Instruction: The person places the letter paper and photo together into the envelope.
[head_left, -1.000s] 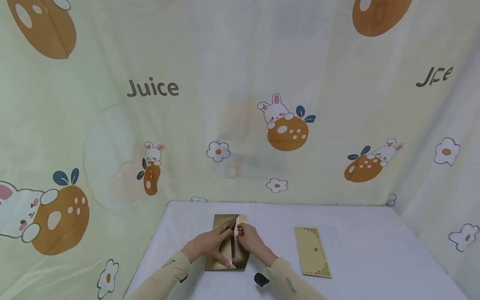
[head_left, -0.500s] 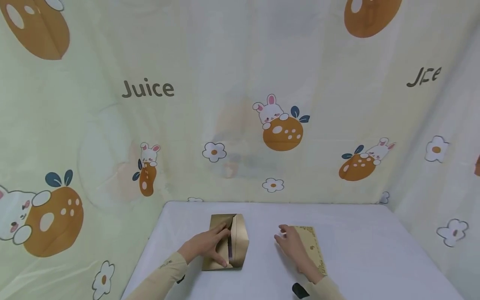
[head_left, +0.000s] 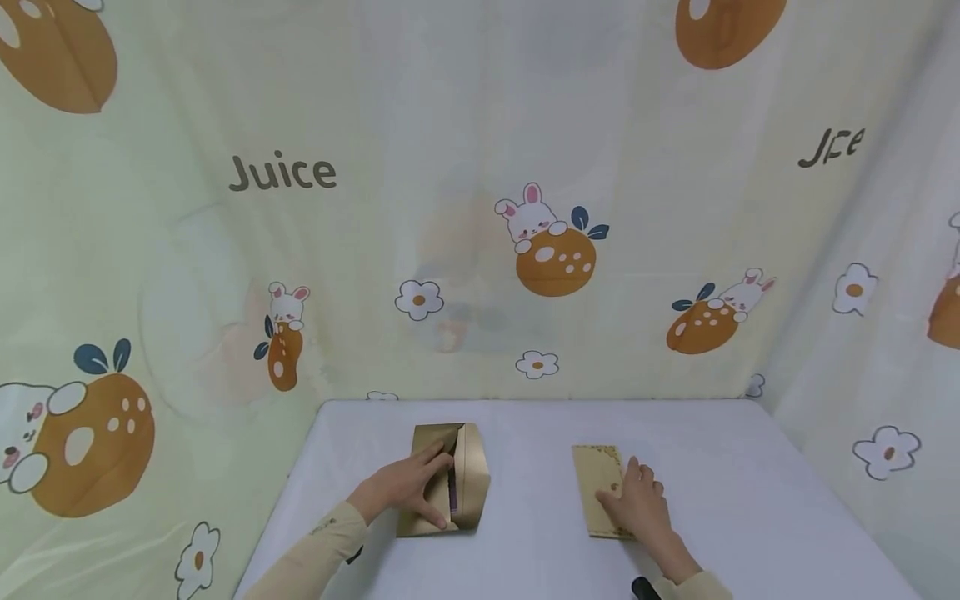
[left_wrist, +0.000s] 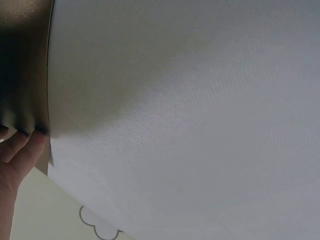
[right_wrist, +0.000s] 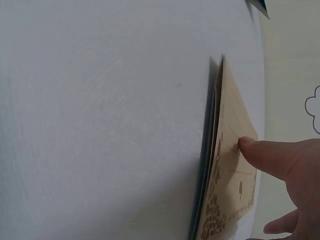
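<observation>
A gold envelope point(head_left: 474, 479) lies on the left of the white table, its flap folded out to the right and a dark purple strip showing in its mouth. My left hand point(head_left: 405, 485) rests on it, thumb and fingers spread and pressing beside the opening. The left wrist view shows these fingertips point(left_wrist: 36, 140) against the envelope's brown-gold surface point(left_wrist: 27, 20). To the right is a tan folded card point(head_left: 592, 475) with ornate corners. My right hand point(head_left: 643, 507) holds its right side, thumb on the card's face point(right_wrist: 231, 165); the other fingers' contact is mostly hidden.
A white-covered table point(head_left: 525, 500) carries the envelope and card well apart. Behind it and at both sides hangs a pale curtain point(head_left: 465, 233) printed with rabbits, oranges and flowers. A black wrist device point(head_left: 643, 588) sits at the right sleeve.
My right hand has left the envelope's flap, moved right across the table and taken the card's right side. The left hand has stayed on the envelope. The head view has turned slightly right.
</observation>
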